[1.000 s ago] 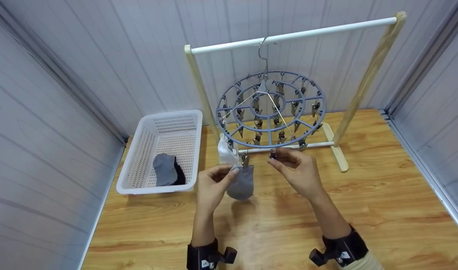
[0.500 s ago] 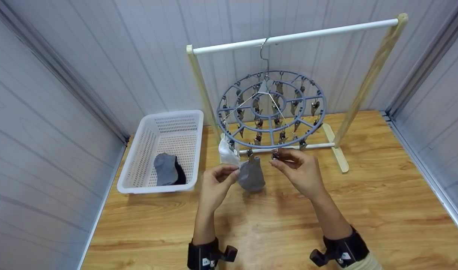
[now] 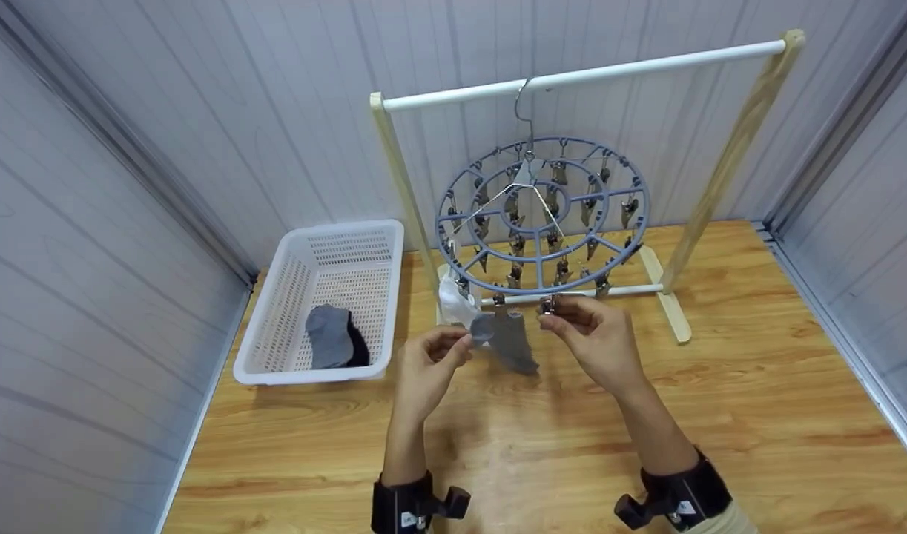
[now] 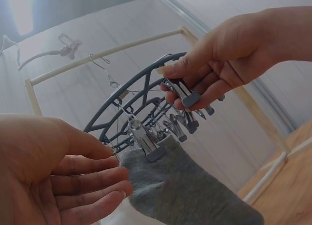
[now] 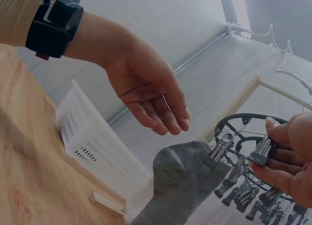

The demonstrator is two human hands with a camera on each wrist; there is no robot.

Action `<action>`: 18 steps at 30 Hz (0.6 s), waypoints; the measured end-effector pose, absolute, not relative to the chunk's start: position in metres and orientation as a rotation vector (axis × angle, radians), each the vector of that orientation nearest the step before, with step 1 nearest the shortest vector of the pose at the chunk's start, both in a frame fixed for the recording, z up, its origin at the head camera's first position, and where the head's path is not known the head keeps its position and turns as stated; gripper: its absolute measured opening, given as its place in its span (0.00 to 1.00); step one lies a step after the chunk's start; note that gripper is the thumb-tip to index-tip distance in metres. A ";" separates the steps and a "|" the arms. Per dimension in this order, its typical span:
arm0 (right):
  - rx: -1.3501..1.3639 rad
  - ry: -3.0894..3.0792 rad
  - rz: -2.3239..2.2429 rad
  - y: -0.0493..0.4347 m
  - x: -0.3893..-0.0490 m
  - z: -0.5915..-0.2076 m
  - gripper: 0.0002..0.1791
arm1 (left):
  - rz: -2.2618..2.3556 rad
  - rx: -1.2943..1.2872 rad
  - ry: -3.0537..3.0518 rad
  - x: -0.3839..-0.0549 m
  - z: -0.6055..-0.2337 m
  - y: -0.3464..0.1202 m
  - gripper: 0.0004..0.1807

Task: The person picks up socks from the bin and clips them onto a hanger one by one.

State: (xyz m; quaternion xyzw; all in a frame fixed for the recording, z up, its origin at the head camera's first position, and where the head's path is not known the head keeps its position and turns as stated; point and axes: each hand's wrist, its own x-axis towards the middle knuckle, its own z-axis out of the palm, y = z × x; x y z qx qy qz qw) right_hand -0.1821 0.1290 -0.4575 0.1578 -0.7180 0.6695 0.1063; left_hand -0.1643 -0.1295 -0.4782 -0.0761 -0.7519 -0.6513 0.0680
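A grey sock (image 3: 514, 347) hangs from a metal clip (image 4: 145, 139) on the front of the round blue-grey drying hanger (image 3: 540, 288). Beside the sock is my left hand (image 3: 429, 371); its fingers are loosely bent, with the tips near the sock's upper edge. In the right wrist view a gap shows between those fingertips and the sock. Between thumb and fingers, my right hand (image 3: 600, 343) pinches another metal clip (image 5: 262, 151), which has no cloth in it. A white cloth piece (image 3: 454, 300) hangs at the left of the ring, partly behind the grey sock.
The hanger hooks over the white bar (image 3: 646, 65) of a wooden stand (image 3: 731, 156). At left, a white slotted basket (image 3: 312, 377) holds a grey sock (image 3: 328, 337) and a black cloth piece (image 3: 358, 347). Light panel walls (image 3: 127, 185) enclose the wooden tabletop (image 3: 497, 475).
The left fingers have let go of the grey sock, which has swung to the right and turned on its clip. The right hand still pinches its clip, almost unmoved.
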 end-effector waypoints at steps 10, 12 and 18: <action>0.545 -2.117 1.943 0.131 -0.183 -0.459 0.13 | -1.969 -0.237 -2.252 -0.164 -0.478 -0.129 0.09; 0.565 -2.116 1.922 0.132 -0.183 -0.460 0.13 | -1.962 -0.232 -2.256 -0.163 -0.478 -0.129 0.09; 0.607 -2.074 1.885 0.132 -0.183 -0.461 0.13 | -1.933 -0.214 -2.264 -0.163 -0.477 -0.130 0.09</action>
